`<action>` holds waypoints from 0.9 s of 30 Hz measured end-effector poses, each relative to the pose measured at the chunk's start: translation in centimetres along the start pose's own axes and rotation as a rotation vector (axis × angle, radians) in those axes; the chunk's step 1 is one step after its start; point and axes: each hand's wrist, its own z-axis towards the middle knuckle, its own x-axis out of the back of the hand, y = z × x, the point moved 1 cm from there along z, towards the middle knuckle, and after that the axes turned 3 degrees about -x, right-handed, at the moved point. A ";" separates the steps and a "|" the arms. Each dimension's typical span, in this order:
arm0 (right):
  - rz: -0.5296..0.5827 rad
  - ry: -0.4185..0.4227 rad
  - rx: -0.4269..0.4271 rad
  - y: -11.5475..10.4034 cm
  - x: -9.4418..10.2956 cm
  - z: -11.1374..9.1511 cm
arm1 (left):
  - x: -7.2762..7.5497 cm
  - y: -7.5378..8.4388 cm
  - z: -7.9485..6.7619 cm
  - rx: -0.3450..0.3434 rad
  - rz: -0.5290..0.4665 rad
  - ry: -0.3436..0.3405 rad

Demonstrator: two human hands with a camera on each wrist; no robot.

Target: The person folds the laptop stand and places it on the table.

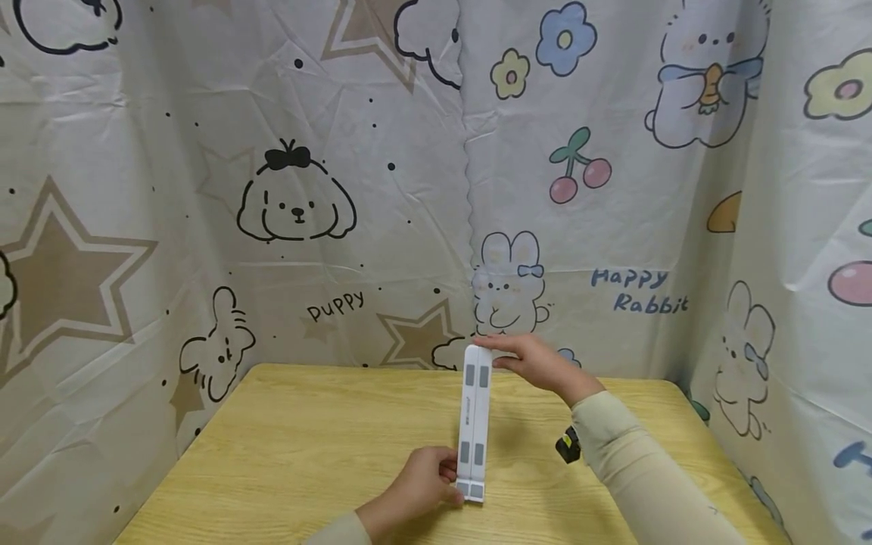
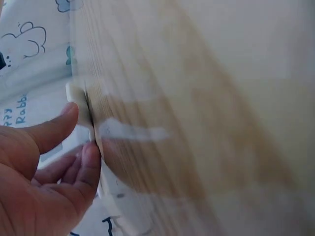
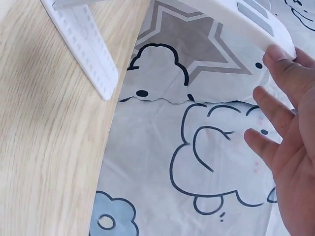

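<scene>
A white folding laptop stand [image 1: 474,409] with grey pads rises at a slant from the wooden table, its two bars side by side. My left hand [image 1: 418,484] grips its lower end near the tabletop. Seen from the left wrist, thumb and fingers of that hand [image 2: 44,157] close around the stand's white end [image 2: 79,105]. At the upper end, my right hand [image 1: 534,365] pinches the rounded tip. The right wrist view shows the stand's leg with a row of notches [image 3: 86,51] slanting down over the table, while two fingers [image 3: 270,110] of the right hand stay off the stand.
The yellow wooden table [image 1: 327,424] reaches back to a printed curtain [image 1: 306,303] that also hangs along both sides. A small black and yellow object [image 1: 568,446] lies on the table beside the right sleeve [image 1: 647,462], which partly covers it.
</scene>
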 end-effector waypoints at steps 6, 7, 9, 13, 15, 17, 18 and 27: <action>-0.047 0.024 0.001 -0.1 0.9 -1.1 | 0.7 -0.3 1.0 -0.025 0.025 -0.115; -0.053 0.026 0.005 -0.2 1.1 -1.4 | 1.0 -0.3 1.1 -0.023 0.031 -0.137; -0.081 0.038 0.016 -0.2 1.3 -1.8 | 1.4 -0.5 1.4 -0.017 0.042 -0.175; -0.097 0.061 0.031 -0.2 1.4 -2.6 | 2.2 -0.8 1.9 -0.032 0.078 -0.226; -0.089 0.072 0.025 -0.1 1.5 -2.9 | 2.4 -1.0 2.2 -0.061 0.107 -0.240; -0.097 0.088 0.014 0.0 1.6 -3.4 | 2.6 -1.0 2.4 -0.093 0.137 -0.249; -0.106 0.098 0.010 0.0 1.7 -3.7 | 2.6 -1.0 2.5 -0.108 0.149 -0.252; -0.211 0.098 -0.020 0.1 3.2 -5.8 | 2.2 0.0 2.5 -0.177 0.291 -0.252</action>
